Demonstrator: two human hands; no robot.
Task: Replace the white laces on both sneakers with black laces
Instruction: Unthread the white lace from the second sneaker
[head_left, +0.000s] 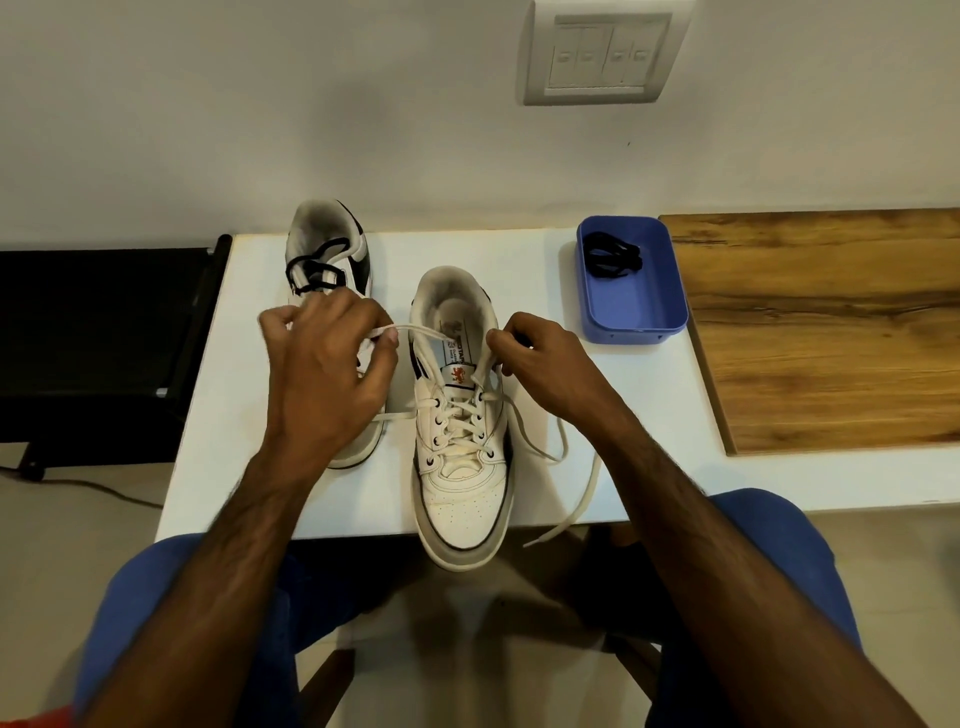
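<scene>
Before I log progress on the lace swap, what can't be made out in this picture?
Head view only:
- Far sneaker: its front half is behind the left hand, so how far down its black lace runs is hidden.
- Black lace in the blue tray: bundled, too small to count.
- Near sneaker tongue label: too small to read.
- Right hand: curled fingers hide its pinch on the white lace.

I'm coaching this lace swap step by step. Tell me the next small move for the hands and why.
Probably draw the white lace out of the top eyelets of the near sneaker. The left hand and right hand each pinch a strand, the knot looks undone, the lower rows remain threaded, and the black lace waits in the blue tray.
</scene>
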